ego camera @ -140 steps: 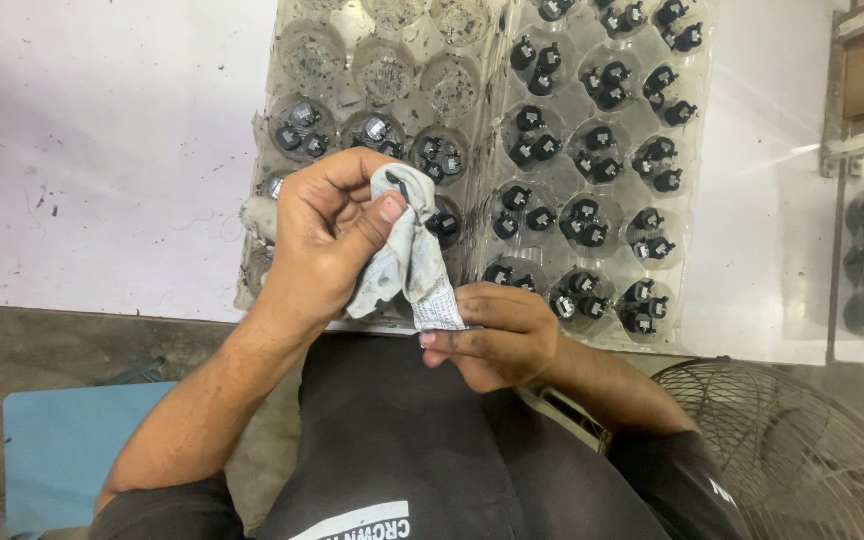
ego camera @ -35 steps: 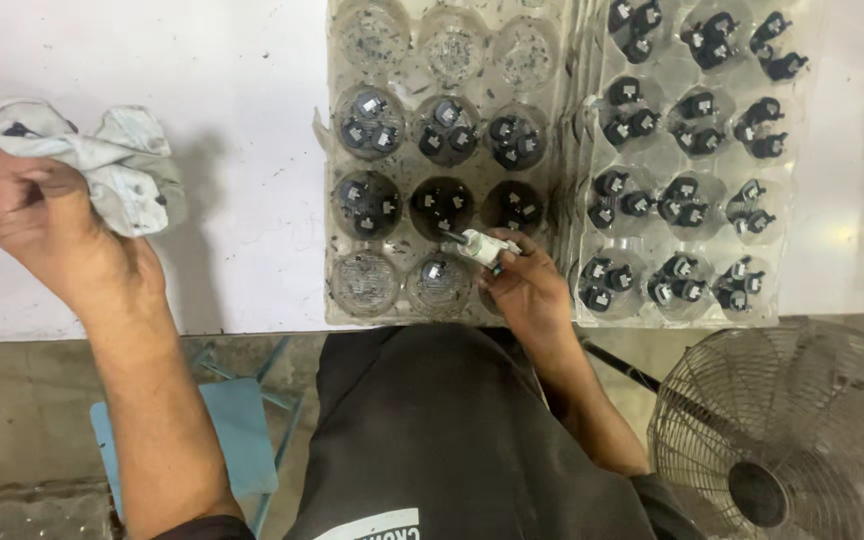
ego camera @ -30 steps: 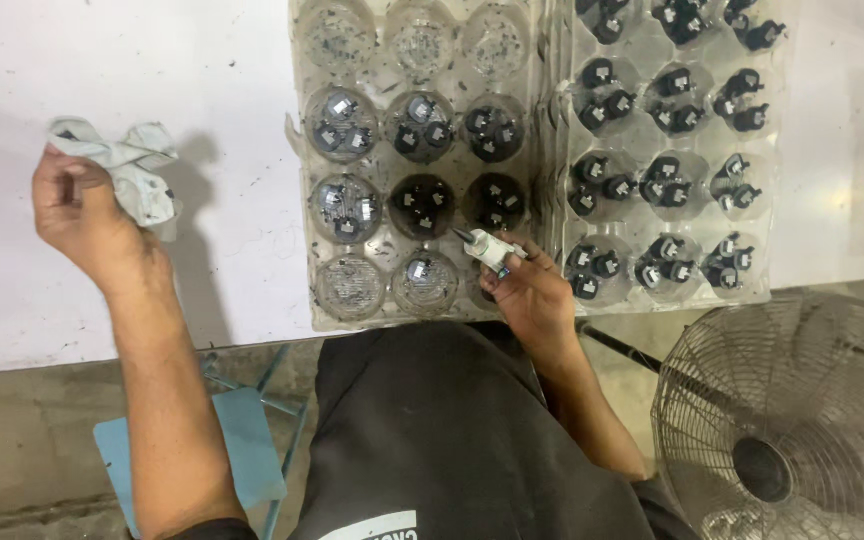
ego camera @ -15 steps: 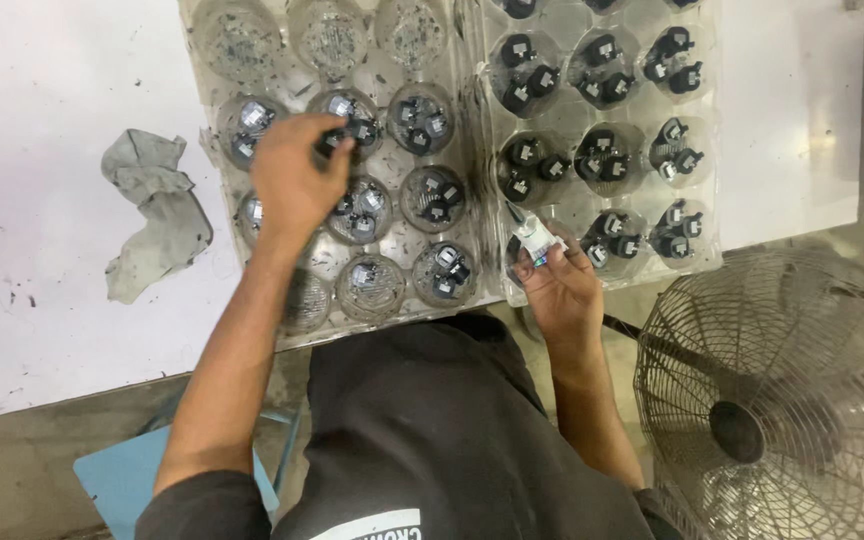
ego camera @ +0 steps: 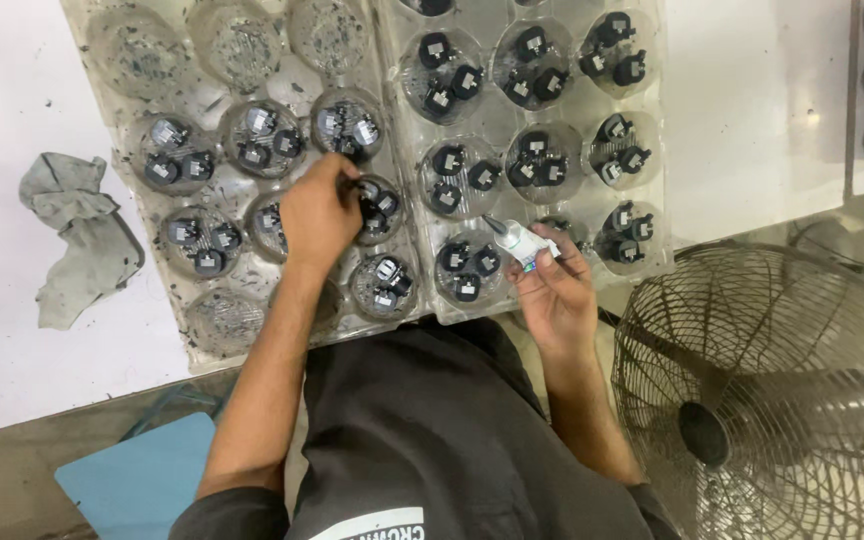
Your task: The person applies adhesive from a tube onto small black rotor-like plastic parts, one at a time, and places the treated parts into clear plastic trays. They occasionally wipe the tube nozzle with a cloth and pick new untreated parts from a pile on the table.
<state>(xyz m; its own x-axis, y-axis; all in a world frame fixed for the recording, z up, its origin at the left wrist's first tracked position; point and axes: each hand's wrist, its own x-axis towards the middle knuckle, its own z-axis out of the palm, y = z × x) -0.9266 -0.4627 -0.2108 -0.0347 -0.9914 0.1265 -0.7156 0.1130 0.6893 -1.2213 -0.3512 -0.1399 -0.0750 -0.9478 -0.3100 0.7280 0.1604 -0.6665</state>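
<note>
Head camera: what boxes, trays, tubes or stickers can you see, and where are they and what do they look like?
Left clear plastic tray: on the white table, round cups, left hand reaching into it.
Right clear plastic tray: beside it, cups holding small black parts.
Small white tube: pinched in right hand, grey tip.
Shirt print: white, bottom edge.

Black parts in clear trays on a white table

The trays [ego camera: 397, 60] are clear plastic, dusted with dark specks; the small parts [ego camera: 449, 165] in their cups are black, some with pale grey faces. The table [ego camera: 752, 110] is white with scattered dark flecks. The rag [ego camera: 77, 240] is grey. The small tube [ego camera: 520, 240] is white with a grey tip. The shirt [ego camera: 432, 440] is dark grey, white print at its hem. The fan [ego camera: 772, 400] is a dull metal grille, and the stool [ego camera: 137, 480] is light blue.
</note>
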